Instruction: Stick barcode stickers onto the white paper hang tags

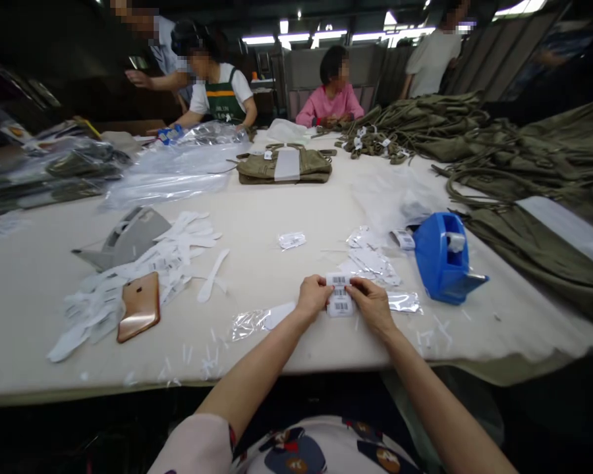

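Near the table's front edge, my left hand [314, 295] and my right hand [372, 304] pinch opposite edges of a white sheet of barcode labels [340, 307]. The sheet carries several printed barcodes, one above another. Under and beside my hands lie clear plastic strips [250, 324]. Just beyond my right hand rests a heap of white tags [373, 260]. A small bundle of labels [291, 240] sits farther forward in the middle. To the right stands a blue tape dispenser [439, 260].
Left are a grey tape dispenser [137, 236], paper strips [178, 253] and a phone [138, 307]. A folded olive garment [257, 168] lies ahead, plastic bags [178, 168] beside it. Olive garments [534, 164] pile up at right. Co-workers [332, 99] are across the table.
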The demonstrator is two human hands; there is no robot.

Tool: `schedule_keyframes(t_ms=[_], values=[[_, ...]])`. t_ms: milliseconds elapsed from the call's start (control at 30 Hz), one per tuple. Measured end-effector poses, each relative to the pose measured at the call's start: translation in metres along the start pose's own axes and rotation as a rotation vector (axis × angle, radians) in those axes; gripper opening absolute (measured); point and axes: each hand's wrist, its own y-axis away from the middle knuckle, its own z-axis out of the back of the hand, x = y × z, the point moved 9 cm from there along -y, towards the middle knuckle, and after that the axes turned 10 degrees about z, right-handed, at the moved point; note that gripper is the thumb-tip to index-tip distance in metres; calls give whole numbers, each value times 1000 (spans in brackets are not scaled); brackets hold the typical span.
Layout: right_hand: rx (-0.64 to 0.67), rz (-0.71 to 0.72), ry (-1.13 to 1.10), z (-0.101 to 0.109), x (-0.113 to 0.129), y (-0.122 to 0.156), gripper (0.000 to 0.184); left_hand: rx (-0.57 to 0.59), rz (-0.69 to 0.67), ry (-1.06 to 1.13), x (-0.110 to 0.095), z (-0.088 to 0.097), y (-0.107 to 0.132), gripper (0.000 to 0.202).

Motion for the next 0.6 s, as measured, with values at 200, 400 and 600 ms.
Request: schedule_keyframes(t_ms=[200,400,600], values=[[-16,89,152,1,7,5,30,-48,-14,41,5,3,-9,2],[0,265,263,-2,25,7,24,-49,0,75,6,4,-6,1],[26,420,448,-9,39,14,28,-36,9,59,4,3,-2,0]])
